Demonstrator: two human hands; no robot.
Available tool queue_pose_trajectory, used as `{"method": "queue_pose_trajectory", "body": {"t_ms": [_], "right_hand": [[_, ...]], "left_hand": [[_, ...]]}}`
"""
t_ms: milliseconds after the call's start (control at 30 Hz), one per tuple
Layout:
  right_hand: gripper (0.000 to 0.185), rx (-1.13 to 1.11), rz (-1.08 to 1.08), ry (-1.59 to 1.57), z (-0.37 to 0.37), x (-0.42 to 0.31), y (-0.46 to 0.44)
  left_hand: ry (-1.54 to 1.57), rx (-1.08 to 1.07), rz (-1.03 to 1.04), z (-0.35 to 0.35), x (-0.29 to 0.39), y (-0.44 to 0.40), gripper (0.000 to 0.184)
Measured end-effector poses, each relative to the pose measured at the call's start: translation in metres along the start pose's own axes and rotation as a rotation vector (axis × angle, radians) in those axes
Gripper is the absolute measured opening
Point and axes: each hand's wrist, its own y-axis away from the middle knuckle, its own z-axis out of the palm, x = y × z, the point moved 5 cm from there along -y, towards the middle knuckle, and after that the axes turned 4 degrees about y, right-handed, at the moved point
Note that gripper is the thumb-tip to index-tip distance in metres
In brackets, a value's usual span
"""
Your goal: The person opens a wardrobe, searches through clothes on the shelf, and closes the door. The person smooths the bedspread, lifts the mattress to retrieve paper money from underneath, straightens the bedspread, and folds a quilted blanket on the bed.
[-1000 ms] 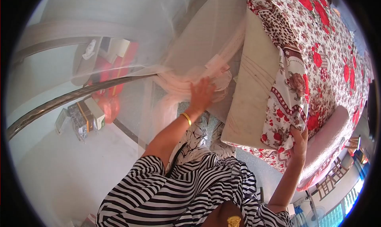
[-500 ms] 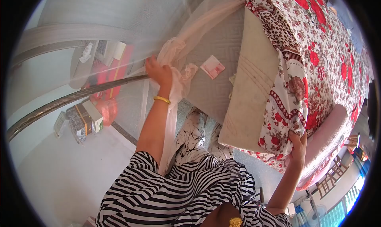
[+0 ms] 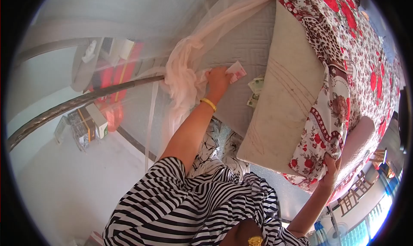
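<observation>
My left hand (image 3: 218, 80), with a yellow bangle at the wrist, is closed at the near edge of a pinkish-red banknote (image 3: 236, 71) over the grey quilted bed surface (image 3: 232, 97). Its fingertips are partly hidden. Green banknotes (image 3: 255, 90) lie a little to the right, partly under a folded-back beige pad (image 3: 286, 82). My right hand (image 3: 331, 170) grips the corner of a red-and-white floral bedsheet (image 3: 316, 142) beside that pad. Sheer peach netting (image 3: 183, 61) hangs bunched just left of my left hand.
A dark curved rail (image 3: 86, 99) crosses the left side behind the netting. Boxes (image 3: 86, 123) and red packages (image 3: 116, 76) stand beyond it. A rolled pink pad (image 3: 359, 138) lies on the floral bedding at right. A wooden chair (image 3: 357, 190) stands farther off.
My left hand has let go of the netting and moved right to the red banknote. More of the green banknotes shows beside the beige pad. My right hand keeps its hold on the sheet.
</observation>
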Motion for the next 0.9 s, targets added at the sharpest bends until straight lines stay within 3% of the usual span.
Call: {"method": "queue_pose_trajectory", "body": {"t_ms": [100, 233, 300, 533, 600, 633, 700, 833, 900], "right_hand": [[0.051, -0.014, -0.003, -0.003, -0.003, 0.0, -0.002], [0.054, 0.089, -0.063, 0.021, -0.004, -0.005, 0.0], [0.058, 0.061, -0.145, 0.051, -0.011, -0.016, -0.001], [0.06, 0.251, -0.182, -0.03, -0.049, -0.044, 0.013], [0.06, 0.295, -0.165, -0.05, -0.057, -0.042, 0.023], [0.06, 0.315, -0.154, -0.06, -0.06, -0.041, 0.027], [0.061, 0.36, -0.14, -0.078, -0.066, -0.04, 0.033], [0.062, 0.429, -0.109, -0.113, -0.079, -0.037, 0.042], [0.062, 0.459, -0.096, -0.127, -0.085, -0.036, 0.045]], "left_hand": [[0.089, 0.125, 0.079, -0.019, 0.011, 0.016, 0.016], [0.078, 0.107, 0.087, -0.021, 0.011, 0.025, 0.022], [0.296, 0.033, -0.191, -0.013, 0.002, 0.026, 0.029], [0.591, -0.045, -0.374, 0.006, 0.025, 0.002, 0.032], [0.91, -0.197, -0.405, 0.027, 0.036, -0.003, 0.026], [0.909, -0.201, -0.406, 0.035, 0.039, -0.007, 0.026], [1.038, -0.406, -0.386, 0.059, 0.053, -0.01, 0.019], [1.005, -0.372, -0.433, 0.072, 0.058, -0.011, 0.016], [0.96, -0.169, -0.437, 0.081, 0.038, -0.006, 0.016]]}}
